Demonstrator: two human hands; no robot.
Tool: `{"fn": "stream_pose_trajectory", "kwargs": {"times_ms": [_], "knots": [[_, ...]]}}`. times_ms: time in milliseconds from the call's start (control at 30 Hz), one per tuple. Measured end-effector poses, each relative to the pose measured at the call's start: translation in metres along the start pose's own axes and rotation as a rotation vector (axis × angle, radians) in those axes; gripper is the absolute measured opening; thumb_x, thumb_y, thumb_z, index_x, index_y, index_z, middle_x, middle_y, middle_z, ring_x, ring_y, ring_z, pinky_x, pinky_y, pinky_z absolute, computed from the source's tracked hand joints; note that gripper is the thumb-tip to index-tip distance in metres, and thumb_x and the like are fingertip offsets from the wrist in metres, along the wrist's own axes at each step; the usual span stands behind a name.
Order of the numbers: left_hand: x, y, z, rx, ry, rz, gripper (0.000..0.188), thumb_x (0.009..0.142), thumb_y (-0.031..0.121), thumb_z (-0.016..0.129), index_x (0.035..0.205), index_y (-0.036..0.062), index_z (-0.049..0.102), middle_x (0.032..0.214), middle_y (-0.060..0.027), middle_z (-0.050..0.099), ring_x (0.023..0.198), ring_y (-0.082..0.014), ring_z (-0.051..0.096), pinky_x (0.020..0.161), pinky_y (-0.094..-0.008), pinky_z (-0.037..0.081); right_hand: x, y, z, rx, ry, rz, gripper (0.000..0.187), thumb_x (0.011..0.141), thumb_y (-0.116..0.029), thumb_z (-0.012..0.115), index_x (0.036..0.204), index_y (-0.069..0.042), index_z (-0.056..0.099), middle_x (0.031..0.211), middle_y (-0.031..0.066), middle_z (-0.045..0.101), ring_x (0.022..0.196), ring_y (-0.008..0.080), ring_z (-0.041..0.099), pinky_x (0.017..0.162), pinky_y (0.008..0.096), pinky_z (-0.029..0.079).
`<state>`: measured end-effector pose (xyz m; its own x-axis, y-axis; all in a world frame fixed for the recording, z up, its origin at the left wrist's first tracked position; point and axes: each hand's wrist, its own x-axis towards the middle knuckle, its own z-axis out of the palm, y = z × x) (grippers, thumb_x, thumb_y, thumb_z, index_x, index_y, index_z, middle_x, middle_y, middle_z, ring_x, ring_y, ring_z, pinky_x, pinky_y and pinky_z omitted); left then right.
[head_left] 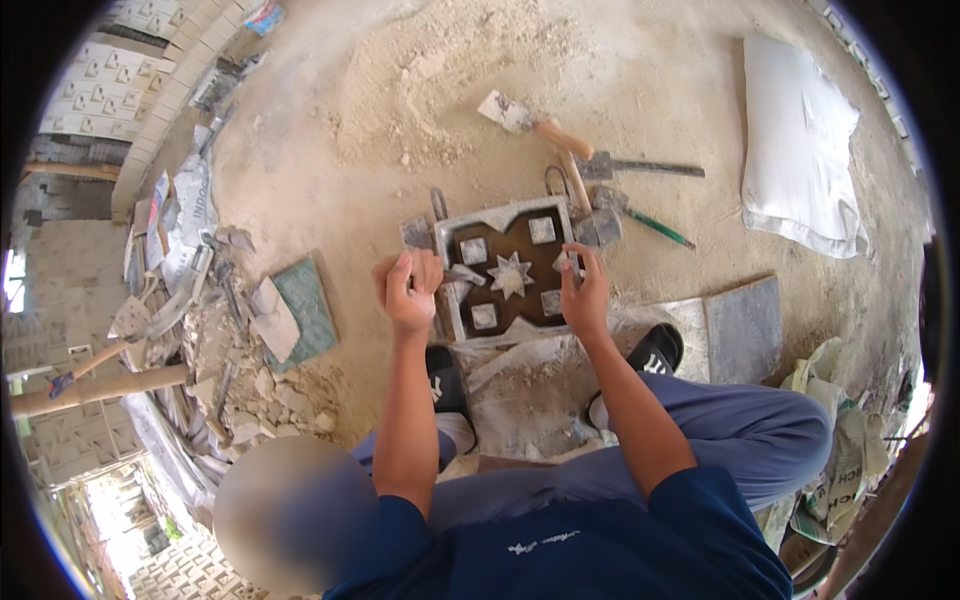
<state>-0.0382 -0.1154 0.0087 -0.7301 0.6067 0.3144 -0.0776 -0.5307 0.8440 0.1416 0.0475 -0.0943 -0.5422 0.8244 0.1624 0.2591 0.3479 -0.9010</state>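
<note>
A grey rectangular mould point(447, 308) lies on the ground between my feet, with a star-shaped block point(511, 275) in its middle and square blocks in its corners. Dark brown material covers the bottom around them. At the mould's left side my left hand point(408, 290) is closed in a fist around a small tool with a pale, flat blade point(463, 274), which reaches over the rim; its handle is hidden. My right hand point(586, 290) is at the right rim, thumb and forefinger curled toward each other. Whatever lies between them is too small to make out.
Beyond the mould lie a trowel point(512, 112), a hammer point(598, 228) and a green-handled tool point(660, 229). A white sack point(797, 150) is far right; a grey slab point(743, 330) sits nearer. Left are a green board point(303, 310) and rubble point(280, 402). Another person's head is lower left.
</note>
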Motion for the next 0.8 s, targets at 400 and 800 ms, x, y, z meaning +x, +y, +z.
{"fn": "stream_pose_trajectory", "kwargs": {"times_ms": [400, 800], "knots": [[-0.002, -0.005, -0.006, -0.084, 0.059, 0.096, 0.046, 0.099, 0.018, 0.043, 0.056, 0.0081, 0.031, 0.049, -0.002, 0.031, 0.042, -0.0131, 0.025, 0.043, -0.0317, 0.02, -0.01, 0.005, 0.0, -0.02, -0.014, -0.008, 0.023, 0.097, -0.009, 0.056, 0.119, -0.008, 0.062, 0.11, 0.0198, 0.063, 0.102, 0.0418, 0.06, 0.088, 0.0457, 0.048], [-0.021, 0.001, 0.008, -0.064, 0.119, 0.159, 0.047, 0.101, 0.028, 0.037, 0.057, 0.0109, 0.035, 0.05, -0.0032, 0.034, 0.044, -0.0146, 0.027, 0.046, -0.0322, 0.027, 0.002, -0.005, -0.003, -0.002, -0.017, 0.048, 0.021, 0.096, -0.008, 0.057, 0.116, -0.004, 0.063, 0.113, 0.018, 0.065, 0.109, 0.0381, 0.06, 0.096, 0.0428, 0.045]]}}
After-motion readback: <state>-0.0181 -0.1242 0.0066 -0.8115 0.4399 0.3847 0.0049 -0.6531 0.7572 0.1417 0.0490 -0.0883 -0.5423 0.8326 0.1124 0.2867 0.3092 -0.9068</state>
